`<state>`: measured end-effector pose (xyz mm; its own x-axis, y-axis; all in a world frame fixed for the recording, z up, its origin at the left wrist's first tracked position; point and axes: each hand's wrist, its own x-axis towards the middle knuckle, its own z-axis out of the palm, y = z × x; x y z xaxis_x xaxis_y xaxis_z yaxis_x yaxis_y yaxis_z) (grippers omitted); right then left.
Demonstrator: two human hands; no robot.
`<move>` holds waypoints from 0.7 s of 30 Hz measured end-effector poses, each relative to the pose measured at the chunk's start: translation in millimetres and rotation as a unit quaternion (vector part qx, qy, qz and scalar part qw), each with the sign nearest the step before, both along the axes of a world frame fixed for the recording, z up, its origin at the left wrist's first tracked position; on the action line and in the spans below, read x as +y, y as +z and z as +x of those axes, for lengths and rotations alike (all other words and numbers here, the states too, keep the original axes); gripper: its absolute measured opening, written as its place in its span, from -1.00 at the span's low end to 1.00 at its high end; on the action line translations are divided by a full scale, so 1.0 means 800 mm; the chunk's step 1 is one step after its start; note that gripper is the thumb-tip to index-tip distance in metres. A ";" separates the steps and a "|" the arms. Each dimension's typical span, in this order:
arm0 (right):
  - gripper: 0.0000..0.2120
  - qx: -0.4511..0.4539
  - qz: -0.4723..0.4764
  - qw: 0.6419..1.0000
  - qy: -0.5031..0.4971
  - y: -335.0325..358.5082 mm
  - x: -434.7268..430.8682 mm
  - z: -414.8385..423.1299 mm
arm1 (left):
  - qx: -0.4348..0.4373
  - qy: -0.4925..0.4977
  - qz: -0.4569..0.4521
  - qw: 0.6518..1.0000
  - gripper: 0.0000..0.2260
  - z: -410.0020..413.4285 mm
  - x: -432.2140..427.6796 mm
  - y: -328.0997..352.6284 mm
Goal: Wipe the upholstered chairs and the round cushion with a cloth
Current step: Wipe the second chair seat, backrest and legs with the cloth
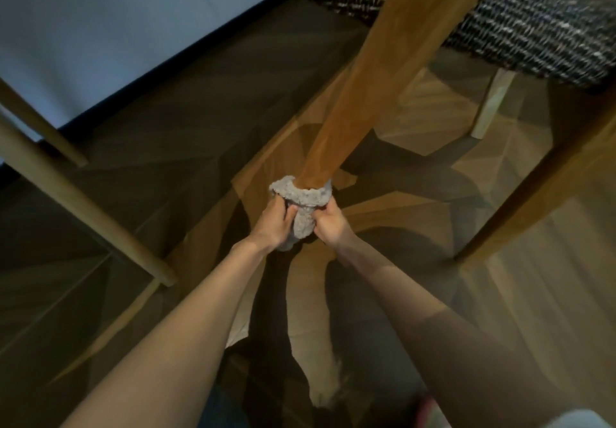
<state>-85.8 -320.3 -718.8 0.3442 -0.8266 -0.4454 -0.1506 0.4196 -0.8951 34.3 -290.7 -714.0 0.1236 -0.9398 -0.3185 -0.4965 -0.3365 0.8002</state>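
Two hands (274, 225) (330, 226), one cloth (301, 199), one woven seat (520, 32), five wooden legs (370, 77) (83, 202) (41, 129) (536, 177) (492, 106).

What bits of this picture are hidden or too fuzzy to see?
All in the head view:
Foot of the wooden leg: hidden by the grey cloth wrapped round it.
Fingertips of the left hand and right hand: buried in the cloth's folds.
Tweed seat: cut off by the top and right edges, partly behind the leg.
Pale thing in the bottom right corner: blurred and cut off by the edge.
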 end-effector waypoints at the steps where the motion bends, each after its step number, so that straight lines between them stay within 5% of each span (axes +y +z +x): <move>1: -0.41 -0.004 0.023 1.000 0.004 -0.004 0.001 0.002 | -0.006 -0.003 0.021 1.000 -0.63 0.003 -0.002 -0.006; 5: -0.39 -0.019 0.050 0.998 0.021 -0.008 0.008 0.005 | -0.017 0.014 0.065 0.998 -0.61 0.003 -0.004 -0.018; 8: -0.48 -0.002 -0.019 1.000 0.017 0.004 0.015 -0.003 | 0.015 0.040 0.043 0.998 -0.65 -0.002 0.001 -0.005; 13: -0.61 -0.028 -0.173 0.982 -0.065 0.057 0.041 -0.019 | 0.016 0.063 -0.127 0.990 -0.71 -0.023 0.020 0.068; 16: -0.57 -0.009 -0.231 0.965 -0.122 0.110 0.044 -0.023 | -0.051 0.133 -0.286 0.947 -0.71 -0.047 0.029 0.123; 21: -0.62 0.019 -0.374 0.908 -0.188 0.217 0.051 -0.047 | -0.047 0.148 -0.410 0.899 -0.72 -0.074 0.022 0.224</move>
<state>-123.5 -279.3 -545.2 -0.0284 -0.9587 0.2829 -0.1599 -0.2750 -0.9480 -25.3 -273.5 -534.8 0.3974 -0.7756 0.4905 -0.5600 0.2185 0.7992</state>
